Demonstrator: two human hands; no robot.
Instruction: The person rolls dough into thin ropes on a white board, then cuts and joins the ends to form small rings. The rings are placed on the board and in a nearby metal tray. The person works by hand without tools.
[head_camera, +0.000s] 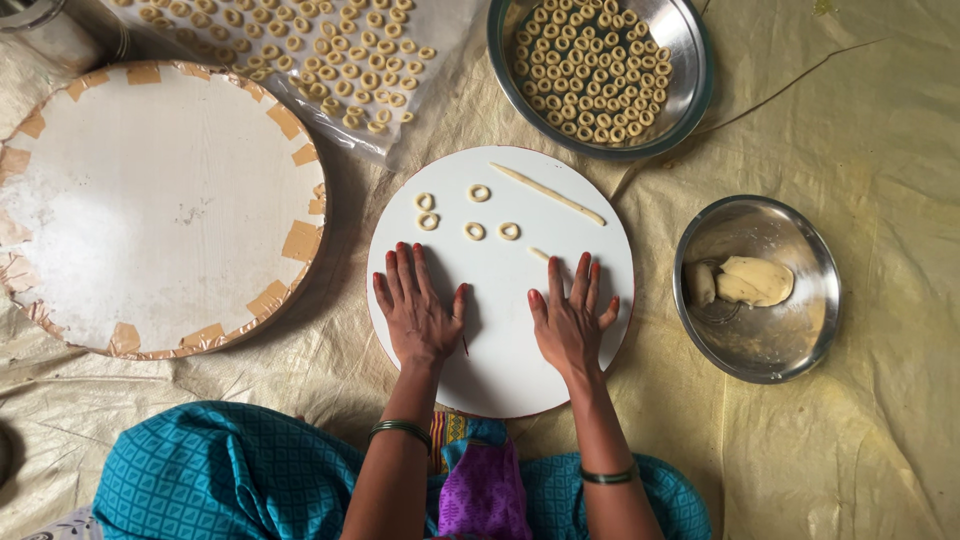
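Observation:
Both my hands lie flat, palms down, on a round white board (500, 370). My left hand (417, 308) rests on its left part, fingers spread. My right hand (571, 318) rests on the right part, with a short bit of dough (539, 254) just beyond its fingertips. Farther up the board lie several small dough rings (475, 231) and a thin rolled dough rope (550, 194). Neither hand holds anything that I can see.
A steel bowl (780, 345) at the right holds lumps of dough (756, 281). A steel plate (690, 95) at the top is full of rings. More rings lie on a clear plastic sheet (320, 60). A big round taped board (150, 200) sits left.

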